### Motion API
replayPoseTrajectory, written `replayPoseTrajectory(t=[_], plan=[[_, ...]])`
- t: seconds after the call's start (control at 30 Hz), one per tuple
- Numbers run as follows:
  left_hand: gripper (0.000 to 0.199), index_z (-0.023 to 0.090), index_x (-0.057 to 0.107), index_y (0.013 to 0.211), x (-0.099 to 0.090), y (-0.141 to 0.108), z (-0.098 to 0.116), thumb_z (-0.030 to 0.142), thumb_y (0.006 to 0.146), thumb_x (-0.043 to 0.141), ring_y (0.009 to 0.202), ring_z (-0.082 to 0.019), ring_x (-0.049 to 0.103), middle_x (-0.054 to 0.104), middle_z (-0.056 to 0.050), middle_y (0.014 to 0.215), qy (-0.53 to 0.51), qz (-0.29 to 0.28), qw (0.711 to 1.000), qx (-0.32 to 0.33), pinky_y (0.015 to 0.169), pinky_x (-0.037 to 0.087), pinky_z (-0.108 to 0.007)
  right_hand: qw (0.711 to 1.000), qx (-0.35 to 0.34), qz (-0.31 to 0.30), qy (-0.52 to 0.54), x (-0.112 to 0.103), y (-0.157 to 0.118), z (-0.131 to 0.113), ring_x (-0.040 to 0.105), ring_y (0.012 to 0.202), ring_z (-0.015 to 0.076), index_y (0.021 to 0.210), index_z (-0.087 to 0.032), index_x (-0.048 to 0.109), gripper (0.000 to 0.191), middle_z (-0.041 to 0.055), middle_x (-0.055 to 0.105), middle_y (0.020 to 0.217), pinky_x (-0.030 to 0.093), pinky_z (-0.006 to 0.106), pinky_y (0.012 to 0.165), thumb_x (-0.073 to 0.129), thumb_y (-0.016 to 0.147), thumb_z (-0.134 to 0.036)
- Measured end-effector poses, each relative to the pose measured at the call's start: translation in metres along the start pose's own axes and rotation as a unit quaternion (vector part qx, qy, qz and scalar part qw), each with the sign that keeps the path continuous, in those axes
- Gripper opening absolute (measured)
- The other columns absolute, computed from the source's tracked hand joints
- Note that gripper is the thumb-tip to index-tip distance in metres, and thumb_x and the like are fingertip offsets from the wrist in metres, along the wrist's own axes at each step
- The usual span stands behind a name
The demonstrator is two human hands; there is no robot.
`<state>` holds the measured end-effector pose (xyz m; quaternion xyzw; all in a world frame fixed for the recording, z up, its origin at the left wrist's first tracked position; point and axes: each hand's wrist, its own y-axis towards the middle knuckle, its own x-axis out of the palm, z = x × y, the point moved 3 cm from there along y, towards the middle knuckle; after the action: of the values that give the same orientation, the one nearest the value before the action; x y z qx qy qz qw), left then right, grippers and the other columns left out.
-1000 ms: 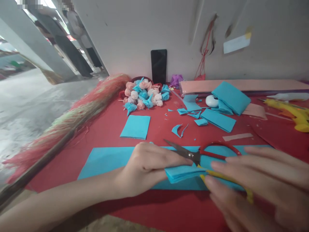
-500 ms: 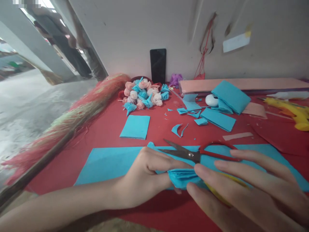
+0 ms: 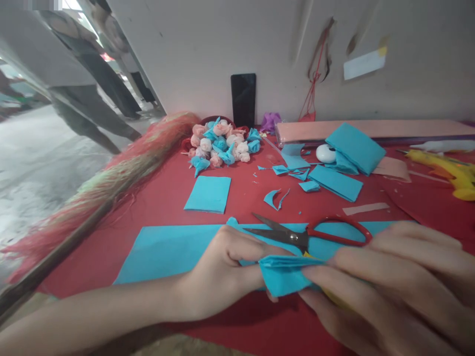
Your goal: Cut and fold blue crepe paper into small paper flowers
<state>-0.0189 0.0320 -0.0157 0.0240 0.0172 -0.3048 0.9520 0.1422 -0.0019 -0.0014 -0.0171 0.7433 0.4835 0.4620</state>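
A folded piece of blue crepe paper [image 3: 285, 278] is pinched at its left end by my left hand [image 3: 230, 269]. My right hand [image 3: 393, 277] has its fingertips on the right end of the same piece. Just behind both hands, scissors [image 3: 293, 238] with red handles lie with their blades slightly apart on a long blue paper sheet [image 3: 166, 252]. Something yellow, partly hidden, shows beneath my right hand.
Crepe paper flowers [image 3: 220, 143] are heaped at the back, near an upright phone [image 3: 244, 100]. Blue folded pieces and scraps [image 3: 336, 183] lie centre-right. A yellow glue gun [image 3: 451, 170] is far right, a broom [image 3: 111, 183] left. People stand beyond the doorway.
My right hand has moved slightly right and its fingers have curled in. The blue piece's front face has turned downward and flattened. Another person has come into view at the left.
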Motion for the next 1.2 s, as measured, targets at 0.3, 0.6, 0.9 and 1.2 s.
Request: replayPoseTrajectory(t=[0.3,0.6,0.9,1.2], plan=[[0.018,0.013,0.074,0.071,0.003,-0.001,-0.006,0.019,0.081,0.060,0.055,-0.012,0.062,0.069,-0.004,0.061,-0.044,0.001,0.998,-0.035,0.056,0.051,-0.019,0.998,0.020,-0.038,0.039,0.000,0.010,0.012,0.044,0.078,0.0201,0.083,-0.025,0.053,0.009,-0.0020,0.058,0.071,0.035,0.037,0.079,0.061,0.078,-0.023],[0.024,0.012,0.067,0.060,0.007,0.002,-0.019,0.030,0.076,0.067,0.048,-0.007,0.061,0.066,0.001,0.055,-0.171,-0.022,0.972,-0.160,0.052,0.045,-0.014,0.980,0.071,-0.060,0.175,0.007,0.013,0.014,0.045,0.075,0.0150,0.074,-0.024,0.059,0.010,-0.0033,0.055,0.069,0.039,0.027,0.066,0.066,0.072,-0.018],[0.013,0.014,0.073,0.077,0.006,0.005,-0.035,0.027,0.075,0.070,0.049,-0.012,0.067,0.075,-0.002,0.074,-0.320,-0.104,0.929,-0.151,0.057,0.055,-0.020,0.961,0.106,-0.079,0.243,0.005,0.013,0.016,0.049,0.071,0.0119,0.082,-0.023,0.063,0.016,-0.0005,0.054,0.072,0.046,0.021,0.058,0.054,0.076,-0.011],[0.012,0.013,0.073,0.077,0.013,0.005,-0.037,0.019,0.080,0.064,0.052,-0.013,0.069,0.075,-0.002,0.074,-0.334,-0.117,0.925,-0.137,0.049,0.054,-0.017,0.951,0.131,-0.079,0.269,0.004,0.013,0.017,0.054,0.067,0.0102,0.078,-0.025,0.064,0.013,-0.0023,0.056,0.069,0.049,0.020,0.057,0.057,0.078,-0.014]])
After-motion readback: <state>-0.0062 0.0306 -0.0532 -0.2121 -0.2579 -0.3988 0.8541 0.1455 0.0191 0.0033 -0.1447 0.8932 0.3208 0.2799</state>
